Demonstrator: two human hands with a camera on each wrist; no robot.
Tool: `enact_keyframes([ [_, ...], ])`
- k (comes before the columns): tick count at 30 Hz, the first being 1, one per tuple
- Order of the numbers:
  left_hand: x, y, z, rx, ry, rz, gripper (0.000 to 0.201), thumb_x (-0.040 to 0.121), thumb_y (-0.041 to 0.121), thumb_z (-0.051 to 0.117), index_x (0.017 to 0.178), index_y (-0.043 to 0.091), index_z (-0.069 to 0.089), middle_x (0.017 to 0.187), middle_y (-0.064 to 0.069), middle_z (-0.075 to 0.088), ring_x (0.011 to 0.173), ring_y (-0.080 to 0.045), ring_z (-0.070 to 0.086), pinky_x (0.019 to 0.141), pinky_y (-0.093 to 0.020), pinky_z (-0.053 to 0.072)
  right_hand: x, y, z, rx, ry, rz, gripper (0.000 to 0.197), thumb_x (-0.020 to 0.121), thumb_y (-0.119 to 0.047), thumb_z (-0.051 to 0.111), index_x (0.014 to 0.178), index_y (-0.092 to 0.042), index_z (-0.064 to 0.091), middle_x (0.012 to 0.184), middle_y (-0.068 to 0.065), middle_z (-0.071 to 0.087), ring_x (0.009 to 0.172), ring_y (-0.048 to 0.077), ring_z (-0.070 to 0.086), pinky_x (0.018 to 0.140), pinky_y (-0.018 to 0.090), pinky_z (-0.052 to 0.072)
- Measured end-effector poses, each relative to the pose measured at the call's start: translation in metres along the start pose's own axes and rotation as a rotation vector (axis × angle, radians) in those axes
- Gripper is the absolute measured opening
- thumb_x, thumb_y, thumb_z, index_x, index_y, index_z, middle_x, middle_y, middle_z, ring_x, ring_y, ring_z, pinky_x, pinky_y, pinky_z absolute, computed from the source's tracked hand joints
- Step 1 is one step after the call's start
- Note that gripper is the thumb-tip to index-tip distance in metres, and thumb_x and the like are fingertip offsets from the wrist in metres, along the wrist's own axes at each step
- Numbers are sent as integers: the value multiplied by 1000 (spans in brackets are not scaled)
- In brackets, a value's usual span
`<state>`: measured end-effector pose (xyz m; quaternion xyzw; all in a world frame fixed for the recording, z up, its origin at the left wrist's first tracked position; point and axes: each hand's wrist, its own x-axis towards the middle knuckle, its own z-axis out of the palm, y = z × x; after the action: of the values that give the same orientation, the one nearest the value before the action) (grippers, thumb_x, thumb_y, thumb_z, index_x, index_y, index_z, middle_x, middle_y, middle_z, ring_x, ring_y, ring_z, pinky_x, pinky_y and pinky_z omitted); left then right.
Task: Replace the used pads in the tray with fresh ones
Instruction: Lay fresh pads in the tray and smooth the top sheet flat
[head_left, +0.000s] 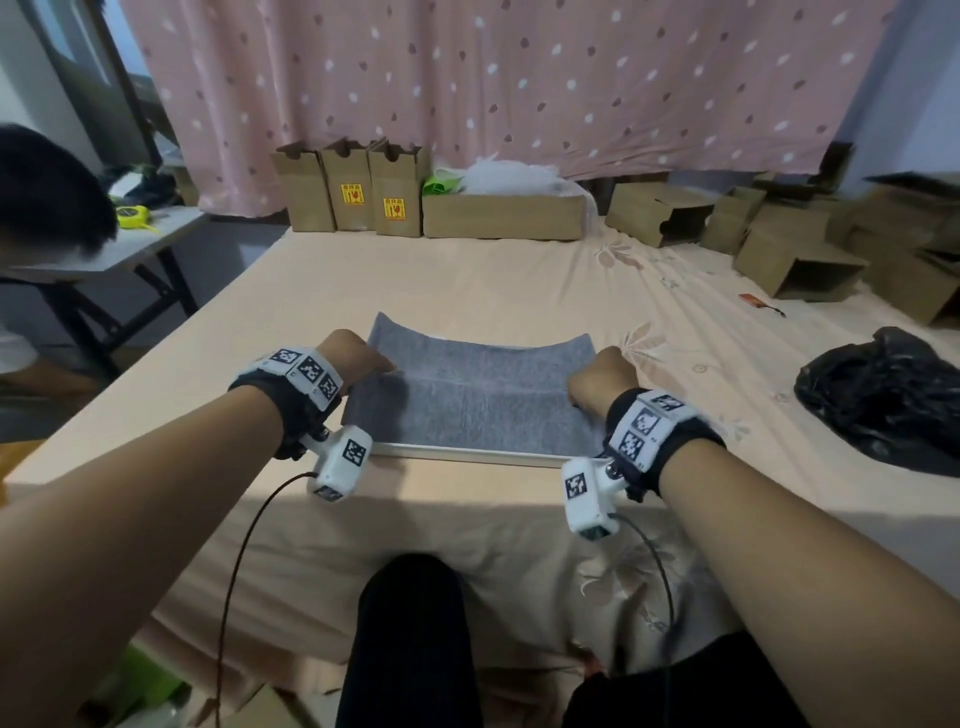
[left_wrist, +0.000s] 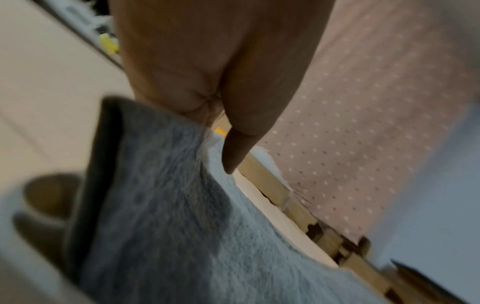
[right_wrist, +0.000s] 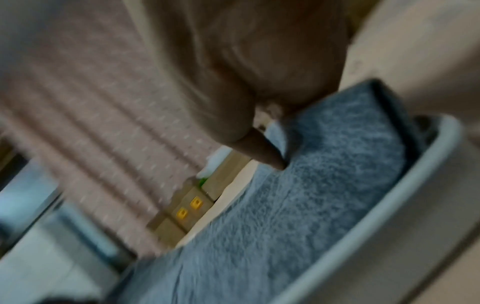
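A grey fleecy pad (head_left: 478, 395) lies in a flat white tray (head_left: 467, 453) on the peach bed sheet in front of me. Its far edge curls upward. My left hand (head_left: 371, 361) grips the pad's left edge and my right hand (head_left: 589, 384) grips its right edge. In the left wrist view the left hand (left_wrist: 223, 144) has its thumb down on the pad (left_wrist: 182, 216), whose edge folds over beside it. In the right wrist view, which is blurred, the right hand (right_wrist: 270, 148) presses its thumb into the pad (right_wrist: 298, 205) just inside the tray rim (right_wrist: 369, 220).
Cardboard boxes (head_left: 353, 192) line the bed's far edge below a pink dotted curtain, with more boxes (head_left: 795, 249) at the right. A black plastic bag (head_left: 883, 400) lies right of the tray. Another person (head_left: 47, 197) and a folding table (head_left: 104, 249) are at the left.
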<state>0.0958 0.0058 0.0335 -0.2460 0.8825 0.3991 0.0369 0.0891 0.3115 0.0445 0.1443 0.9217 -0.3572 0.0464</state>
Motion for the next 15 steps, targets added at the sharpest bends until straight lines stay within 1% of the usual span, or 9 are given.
enact_keyframes([
  [1, -4, 6, -2, 68, 26, 47, 30, 84, 24, 77, 96, -3, 70, 89, -16, 70, 79, -31, 65, 71, -38, 53, -2, -2, 1, -77, 46, -59, 55, 85, -7, 58, 136, -2, 39, 129, 18, 55, 118, 37, 56, 96, 42, 50],
  [3, -10, 18, -5, 194, 64, 108, 25, 86, 22, 74, 93, -2, 71, 86, -14, 67, 77, -28, 62, 67, -36, 47, -6, -7, 1, -231, 124, -171, 53, 86, -14, 58, 134, -3, 39, 134, 19, 48, 127, 37, 46, 99, 44, 47],
  [5, -12, 27, -6, 336, 93, 146, 27, 86, 24, 74, 95, -2, 69, 88, -14, 64, 84, -30, 63, 66, -36, 44, -10, -13, -1, -367, 185, -263, 47, 85, -18, 57, 128, -3, 45, 134, 18, 44, 129, 36, 37, 99, 44, 45],
  [6, -12, 32, -6, 392, 95, 161, 30, 86, 23, 75, 99, -2, 68, 92, -14, 63, 89, -31, 64, 67, -36, 44, -8, -16, -1, -399, 181, -285, 44, 85, -19, 55, 126, -3, 48, 133, 18, 43, 129, 35, 36, 99, 44, 44],
  [7, -12, 37, -3, 440, 91, 189, 34, 85, 23, 76, 107, -2, 67, 99, -15, 63, 95, -32, 63, 71, -36, 46, -7, -19, -1, -416, 147, -304, 42, 86, -19, 53, 125, -3, 49, 134, 18, 43, 128, 35, 36, 100, 43, 42],
  [9, -17, 48, 5, 540, 64, 243, 49, 85, 22, 78, 125, -1, 62, 119, -16, 63, 109, -33, 61, 86, -37, 51, -2, -25, 2, -425, 30, -301, 43, 89, -20, 48, 129, -4, 49, 137, 17, 41, 130, 35, 36, 104, 43, 40],
  [11, -17, 61, 17, 597, 15, 273, 60, 85, 24, 79, 136, 1, 57, 134, -16, 60, 122, -33, 58, 99, -38, 49, 4, -27, 6, -449, -44, -278, 46, 90, -22, 47, 133, -5, 47, 142, 17, 39, 133, 36, 36, 108, 44, 39],
  [13, -15, 68, 29, 681, -44, 268, 66, 86, 30, 78, 141, 3, 53, 139, -13, 57, 125, -31, 57, 103, -38, 47, 8, -29, 13, -469, -65, -265, 49, 90, -23, 48, 135, -5, 47, 144, 17, 39, 134, 35, 37, 110, 45, 38],
  [15, -10, 72, 39, 753, -80, 265, 64, 86, 37, 77, 136, 2, 57, 130, -11, 62, 117, -29, 61, 99, -36, 49, 11, -30, 16, -494, -57, -271, 49, 90, -24, 49, 135, -5, 48, 143, 17, 41, 134, 35, 37, 109, 45, 38],
])
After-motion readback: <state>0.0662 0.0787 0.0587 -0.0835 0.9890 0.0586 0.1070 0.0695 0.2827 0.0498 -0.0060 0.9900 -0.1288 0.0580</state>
